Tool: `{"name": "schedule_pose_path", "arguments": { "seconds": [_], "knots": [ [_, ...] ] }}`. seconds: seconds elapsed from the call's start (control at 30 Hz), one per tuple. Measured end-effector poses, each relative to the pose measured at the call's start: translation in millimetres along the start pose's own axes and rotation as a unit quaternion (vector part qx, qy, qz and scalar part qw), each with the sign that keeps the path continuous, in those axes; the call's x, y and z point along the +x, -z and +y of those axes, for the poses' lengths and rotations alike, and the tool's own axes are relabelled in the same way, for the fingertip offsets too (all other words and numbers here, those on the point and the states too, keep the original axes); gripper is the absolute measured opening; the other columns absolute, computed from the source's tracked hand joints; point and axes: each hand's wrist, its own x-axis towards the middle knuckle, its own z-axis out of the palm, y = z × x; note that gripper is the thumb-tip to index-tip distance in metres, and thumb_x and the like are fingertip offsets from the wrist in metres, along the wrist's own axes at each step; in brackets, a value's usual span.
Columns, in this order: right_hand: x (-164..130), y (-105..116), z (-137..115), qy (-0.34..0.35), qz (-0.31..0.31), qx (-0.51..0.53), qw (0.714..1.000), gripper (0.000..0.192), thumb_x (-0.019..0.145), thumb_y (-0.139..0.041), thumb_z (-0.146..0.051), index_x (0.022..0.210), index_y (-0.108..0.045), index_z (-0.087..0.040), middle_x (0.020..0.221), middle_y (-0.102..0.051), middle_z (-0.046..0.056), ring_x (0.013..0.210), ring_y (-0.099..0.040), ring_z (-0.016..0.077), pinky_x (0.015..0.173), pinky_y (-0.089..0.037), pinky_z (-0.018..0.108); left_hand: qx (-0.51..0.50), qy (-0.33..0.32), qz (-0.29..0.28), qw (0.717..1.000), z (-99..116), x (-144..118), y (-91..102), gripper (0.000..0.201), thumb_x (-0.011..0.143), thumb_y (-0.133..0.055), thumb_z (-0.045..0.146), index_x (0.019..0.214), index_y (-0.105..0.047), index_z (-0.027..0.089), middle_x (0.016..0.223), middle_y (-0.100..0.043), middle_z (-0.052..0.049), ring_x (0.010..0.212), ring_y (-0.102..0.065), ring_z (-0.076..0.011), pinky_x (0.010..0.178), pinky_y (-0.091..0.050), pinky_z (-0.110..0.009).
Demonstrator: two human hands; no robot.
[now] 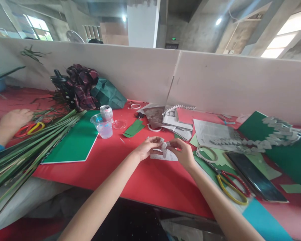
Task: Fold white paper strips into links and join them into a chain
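Both hands meet over the red table (145,180), just above its surface, so the small folded newsprint piece (164,149) can be worked between fingertips: the left hand (146,147) is closed in a pinch on its left edge, the right hand (182,152) likewise pinches its right side, steadying it from both ends. A flat scrap of the same paper lies directly beneath. The scissors (232,185) rest by the right forearm, within easy reach, and a chain of folded paper pieces (256,142) stretches over the green card to the right. A co-worker's hand (15,118) rests far left beside long green leaves (27,147)
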Motion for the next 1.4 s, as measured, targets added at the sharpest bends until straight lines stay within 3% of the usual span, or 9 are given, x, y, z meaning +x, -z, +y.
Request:
{"name": "schedule_pose_path", "arguments": {
  "seconds": [0.17,0.33,0.8,1.07,1.4],
  "knots": [
    [-2,1,0,0.021,0.003,0.006,1.000,0.021,0.080,-0.060,-0.041,0.082,-0.067,-0.021,0.081,-0.070,0.005,0.074,-0.064,0.0209,0.073,-0.051,0.034,0.018,-0.038,0.029,0.999,0,2,-0.8,0.039,0.061,-0.082,0.026,0.095,-0.066,0.017,0.082,-0.065,-0.002,0.073,-0.065,-0.0168,0.066,-0.055,-0.032],
    [-5,1,-6,0.052,0.026,-0.028,0.998,0.019,0.083,-0.057,-0.038,0.081,-0.064,-0.021,0.076,-0.067,0.004,0.070,-0.061,0.0192,0.070,-0.050,0.033,0.031,-0.047,0.015,0.998,-1,1,-2.6,0.041,0.062,-0.081,0.029,0.098,-0.068,0.016,0.086,-0.068,-0.006,0.074,-0.066,-0.0185,0.066,-0.054,-0.032],
    [-6,1,-8,0.057,0.000,-0.030,0.998,0.017,0.084,-0.055,-0.033,0.080,-0.063,-0.019,0.076,-0.066,0.005,0.070,-0.060,0.0179,0.069,-0.049,0.030,0.068,-0.061,0.009,0.996,-2,1,-5.9,0.042,0.062,-0.080,0.034,0.097,-0.069,0.013,0.083,-0.067,-0.007,0.070,-0.064,-0.0177,0.064,-0.054,-0.032],
    [-5,2,-8,0.036,-0.002,-0.042,0.998,0.013,0.081,-0.058,-0.029,0.075,-0.064,-0.019,0.072,-0.067,0.004,0.067,-0.061,0.0174,0.065,-0.048,0.028,0.150,-0.119,0.052,0.980,0,0,-14.2,0.045,0.064,-0.078,0.037,0.100,-0.071,0.011,0.089,-0.068,-0.011,0.069,-0.061,-0.0154,0.061,-0.050,-0.029],
    [-5,1,-4,0.008,-0.035,-0.027,0.999,0.012,0.078,-0.060,-0.030,0.077,-0.067,-0.020,0.074,-0.070,0.005,0.068,-0.063,0.0201,0.063,-0.048,0.030,0.287,-0.169,0.025,0.943,-1,-2,-8.2,0.035,0.077,-0.066,0.037,0.104,-0.071,0.016,0.087,-0.060,-0.005,0.062,-0.051,-0.0089,0.060,-0.047,-0.026]
  ]
}}
